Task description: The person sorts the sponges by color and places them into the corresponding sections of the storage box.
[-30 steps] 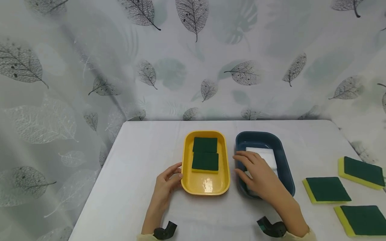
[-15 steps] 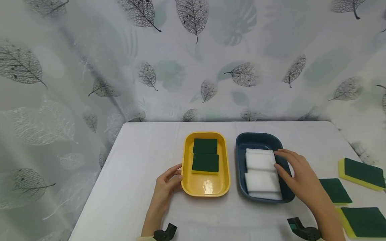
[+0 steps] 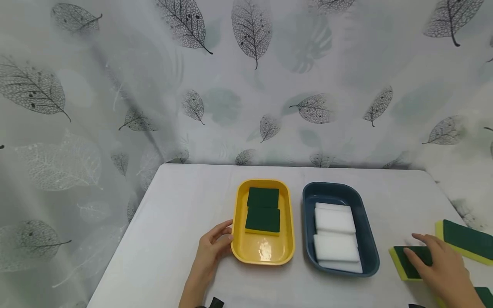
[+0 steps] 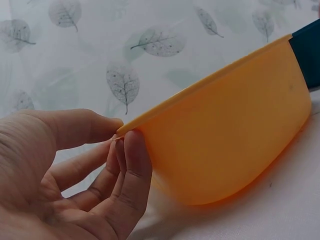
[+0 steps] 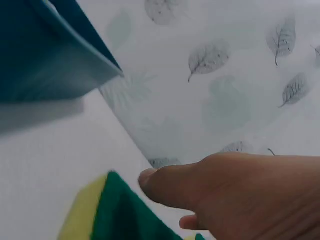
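My left hand [image 3: 209, 248] holds the left rim of a yellow tray [image 3: 265, 252]. In the left wrist view, the thumb lies on the edge of the tray [image 4: 225, 130] and the fingers press its outer wall. Two green-topped scouring sponges [image 3: 263, 219] lie in that tray, partly overlapping. My right hand [image 3: 443, 267] is over a green and yellow scouring sponge [image 3: 407, 268] at the table's right, thumb and forefinger spread. The right wrist view shows an extended finger above the sponge [image 5: 120, 217]; contact cannot be made out.
A dark blue tray [image 3: 369, 244] holding several white sponges [image 3: 335, 248] stands between the yellow tray and my right hand. Two more green and yellow sponges lie at the far right, one [image 3: 467, 239] behind my hand and one [image 3: 484, 296] in front. Leaf-patterned curtains [image 3: 231, 85] surround the white table.
My right hand has moved right, from over the blue tray to the loose sponge. The left hand keeps its hold on the yellow tray. The head view has tilted slightly up.
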The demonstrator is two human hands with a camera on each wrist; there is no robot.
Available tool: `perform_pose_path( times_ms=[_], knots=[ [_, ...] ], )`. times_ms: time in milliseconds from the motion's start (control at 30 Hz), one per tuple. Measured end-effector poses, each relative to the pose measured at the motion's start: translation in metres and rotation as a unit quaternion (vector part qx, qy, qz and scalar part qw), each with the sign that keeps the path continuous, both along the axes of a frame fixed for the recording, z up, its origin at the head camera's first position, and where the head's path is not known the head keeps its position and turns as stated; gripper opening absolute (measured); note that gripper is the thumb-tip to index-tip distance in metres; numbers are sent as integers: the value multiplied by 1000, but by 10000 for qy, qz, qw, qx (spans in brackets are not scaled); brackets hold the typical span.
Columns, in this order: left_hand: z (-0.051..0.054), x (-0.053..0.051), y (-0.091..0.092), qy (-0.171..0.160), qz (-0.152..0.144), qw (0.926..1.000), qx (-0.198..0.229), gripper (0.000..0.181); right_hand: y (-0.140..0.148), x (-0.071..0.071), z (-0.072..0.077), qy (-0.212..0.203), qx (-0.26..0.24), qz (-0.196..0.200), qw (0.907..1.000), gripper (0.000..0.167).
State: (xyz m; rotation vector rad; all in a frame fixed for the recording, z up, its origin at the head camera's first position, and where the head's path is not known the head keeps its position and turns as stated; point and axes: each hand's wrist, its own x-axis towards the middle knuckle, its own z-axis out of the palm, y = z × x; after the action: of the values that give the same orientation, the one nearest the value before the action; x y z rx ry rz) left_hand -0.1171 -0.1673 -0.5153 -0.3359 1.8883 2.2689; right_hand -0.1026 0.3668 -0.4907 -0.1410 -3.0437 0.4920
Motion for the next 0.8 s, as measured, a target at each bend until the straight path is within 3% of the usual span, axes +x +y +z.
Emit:
perform_pose_path(
  times_ms=[233,467,600,800],
  knots=[
    [-1,0,-1,-65,-5,10000,63,51,20,0,-9,-1224,-70,-128,9924,78],
    [-1,-1,0,-110,22,9999,100,52,23,-7,-2,-2060,11,-234,9783,90],
    [1,-3,1,-58,-42,9999,101,52,27,-10,-2,-2189,36,-362,9751,99],
    [1,-3,2,-86,-7,9999,66,52,29,-7,-8,-1804,197,-449,9824,93]
  ],
)
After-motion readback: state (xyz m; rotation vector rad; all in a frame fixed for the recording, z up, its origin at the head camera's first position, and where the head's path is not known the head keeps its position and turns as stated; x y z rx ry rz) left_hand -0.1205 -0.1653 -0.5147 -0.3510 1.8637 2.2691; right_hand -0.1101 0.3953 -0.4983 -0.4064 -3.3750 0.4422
